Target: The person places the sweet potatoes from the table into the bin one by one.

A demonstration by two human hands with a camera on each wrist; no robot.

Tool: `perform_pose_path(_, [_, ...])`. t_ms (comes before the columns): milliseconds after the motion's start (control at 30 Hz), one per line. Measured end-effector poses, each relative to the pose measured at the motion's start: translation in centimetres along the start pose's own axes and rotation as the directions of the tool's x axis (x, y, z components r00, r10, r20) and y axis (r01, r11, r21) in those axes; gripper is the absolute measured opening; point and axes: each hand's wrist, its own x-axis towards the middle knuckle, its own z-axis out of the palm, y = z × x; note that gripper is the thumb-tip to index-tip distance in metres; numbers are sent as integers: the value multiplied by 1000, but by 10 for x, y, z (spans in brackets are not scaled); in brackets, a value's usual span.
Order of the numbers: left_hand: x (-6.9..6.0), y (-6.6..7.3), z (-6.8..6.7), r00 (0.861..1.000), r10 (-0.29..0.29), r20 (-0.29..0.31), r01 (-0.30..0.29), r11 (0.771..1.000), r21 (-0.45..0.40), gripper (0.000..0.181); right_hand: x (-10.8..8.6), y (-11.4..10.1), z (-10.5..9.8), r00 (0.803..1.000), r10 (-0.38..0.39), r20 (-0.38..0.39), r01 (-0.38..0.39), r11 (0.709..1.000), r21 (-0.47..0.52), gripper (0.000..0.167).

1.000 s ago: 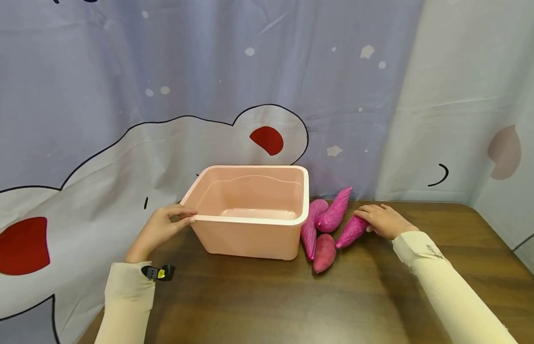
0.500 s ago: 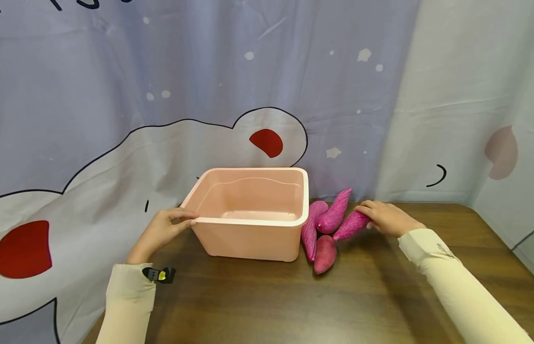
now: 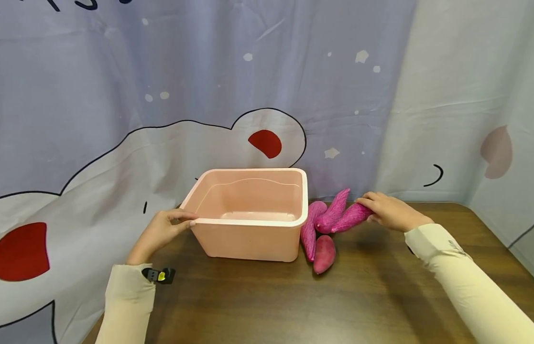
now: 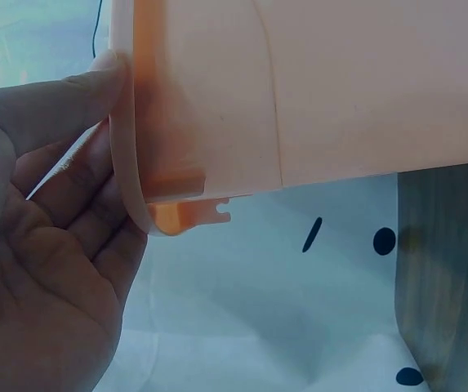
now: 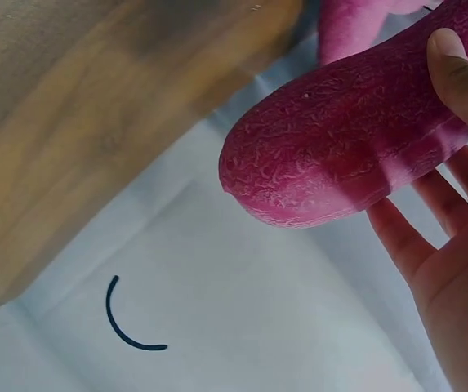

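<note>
A pink plastic bin [image 3: 249, 241] stands on the wooden table. My left hand [image 3: 161, 232] pinches its rim at the near left corner, thumb on one side and fingers on the other in the left wrist view. To the right of the bin, my right hand [image 3: 391, 211] grips the thick end of a purple sweet potato [image 3: 352, 217], whose narrow end points left toward the others. In the right wrist view the thumb and fingers lie on either side of this sweet potato [image 5: 323, 155]. Two more long sweet potatoes and a shorter, redder sweet potato [image 3: 324, 254] lie close beside the bin.
A printed curtain [image 3: 344, 95] hangs right behind the table and along its sides. The brown table [image 3: 267, 306] has a rounded far right corner. A dark watch-like band [image 3: 159, 275] is on the left wrist.
My right hand has raised the thick end of its sweet potato, and the sweet potato has swung flatter, its tip nearing the neighbouring one. The left hand stays on the bin's rim.
</note>
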Motion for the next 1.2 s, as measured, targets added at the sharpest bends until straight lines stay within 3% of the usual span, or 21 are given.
perform_pose_path(567, [2, 3, -1, 1000, 1, 8, -1, 1000, -15, 19, 22, -13, -37, 1000, 4, -28, -3, 1000, 17, 47])
perform_pose_path(767, [1, 3, -1, 1000, -2, -1, 2, 1000, -18, 19, 30, -18, -43, 999, 5, -49, -4, 1000, 14, 48])
perform_pose_path(1200, [0, 1, -1, 1000, -18, 16, 19, 1000, -17, 21, 45, -30, -55, 998, 55, -14, -54, 998, 34, 47])
